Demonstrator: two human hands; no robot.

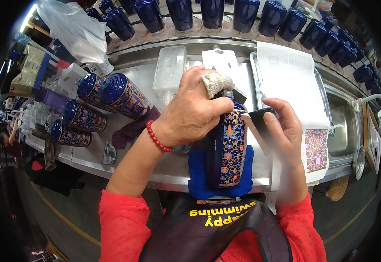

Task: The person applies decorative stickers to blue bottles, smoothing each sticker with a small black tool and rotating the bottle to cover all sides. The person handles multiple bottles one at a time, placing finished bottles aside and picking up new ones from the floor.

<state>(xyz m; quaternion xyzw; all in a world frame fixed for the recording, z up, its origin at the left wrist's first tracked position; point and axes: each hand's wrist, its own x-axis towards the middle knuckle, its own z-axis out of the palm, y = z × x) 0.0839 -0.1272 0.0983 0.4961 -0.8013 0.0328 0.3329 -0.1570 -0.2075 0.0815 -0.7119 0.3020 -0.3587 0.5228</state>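
Currently, the left hand (190,107) holds a floral blue bottle (229,150), contents hidden.

Def. a workshop: plain blue bottles (212,13) lined up on a slatted track (169,31) at 12 o'clock, patterned btls (127,98) at 10, metal desk (173,169) w/ sink (348,146) at 3.

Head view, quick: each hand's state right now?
Left hand: closed, holding the floral-patterned blue bottle near its top.
Right hand: closed, holding a flat black tool.
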